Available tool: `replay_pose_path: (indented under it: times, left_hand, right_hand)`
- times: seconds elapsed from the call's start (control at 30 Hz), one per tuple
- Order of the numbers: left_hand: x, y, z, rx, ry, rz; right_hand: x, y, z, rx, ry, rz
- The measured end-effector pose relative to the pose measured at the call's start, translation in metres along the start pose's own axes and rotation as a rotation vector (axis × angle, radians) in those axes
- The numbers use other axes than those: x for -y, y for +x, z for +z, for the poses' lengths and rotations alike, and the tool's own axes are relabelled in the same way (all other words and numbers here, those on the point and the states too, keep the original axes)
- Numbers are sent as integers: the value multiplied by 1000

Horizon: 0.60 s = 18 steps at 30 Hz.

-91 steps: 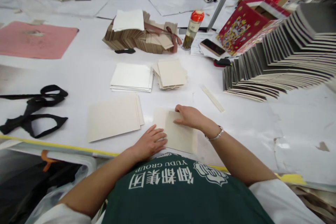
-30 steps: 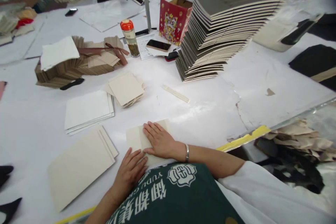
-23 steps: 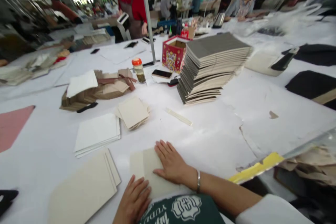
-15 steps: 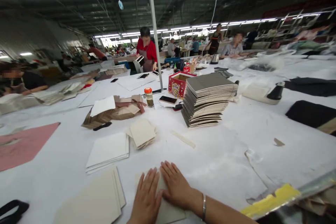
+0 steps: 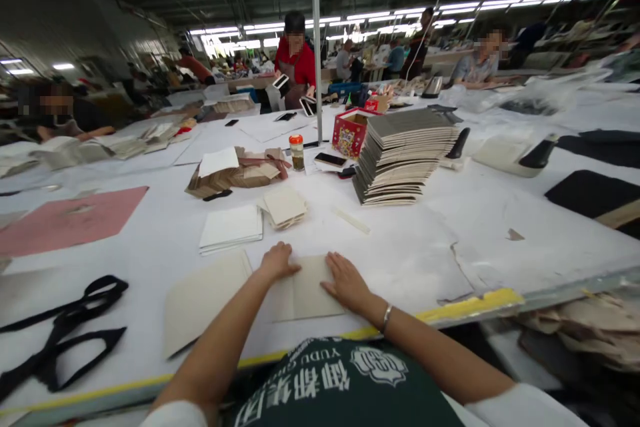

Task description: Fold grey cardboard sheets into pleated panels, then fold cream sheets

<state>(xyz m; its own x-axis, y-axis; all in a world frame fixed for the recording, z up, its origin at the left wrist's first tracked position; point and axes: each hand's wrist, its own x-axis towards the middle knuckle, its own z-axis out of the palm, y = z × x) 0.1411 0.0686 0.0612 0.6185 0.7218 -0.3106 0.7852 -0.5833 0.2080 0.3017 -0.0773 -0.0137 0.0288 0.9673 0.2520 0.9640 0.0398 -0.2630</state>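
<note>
A pale beige sheet or panel (image 5: 316, 297), with a vertical line or crease left of its middle, lies on the table in front of me. My left hand (image 5: 279, 262) rests at its far left corner, fingers bent down and thumb held apart from them; the fingertips are partly hidden. On its right edge lies my right hand (image 5: 347, 284), fingers stretched out and palm down. Larger beige panels (image 5: 207, 297) sit to the left, partly behind my left forearm. Beyond are a pile of white sheets (image 5: 230, 225) and a small stack of cream pieces (image 5: 284, 205).
Black scissors (image 5: 63, 330) lie at the left front. A tall stack of grey-covered panels (image 5: 400, 157) stands beyond my right hand, beside a red box (image 5: 350, 133) and a jar (image 5: 297, 152). Yellow tape (image 5: 475, 305) runs along the near edge. A person in red (image 5: 300, 67) handles tablet-like objects across the table.
My hands, pressed close together on the panel before, have parted to its left and right sides. The view has tilted down and drawn back, showing my apron and the scissors.
</note>
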Motion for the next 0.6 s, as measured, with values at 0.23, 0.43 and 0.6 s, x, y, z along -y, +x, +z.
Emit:
replay_pose_path:
  times: [0.23,0.43,0.6]
  left_hand:
    - [9,-4,-10,185,-253,95]
    - [-6,-62,-40,90,-744,246]
    - [-7,-84,-49,3,-844,208]
  right_hand:
    - [-8,-3,-11,-119,318,264]
    - [-7,0,-57,86,1168,397]
    - [-1,-3,-79,35,1404,451]
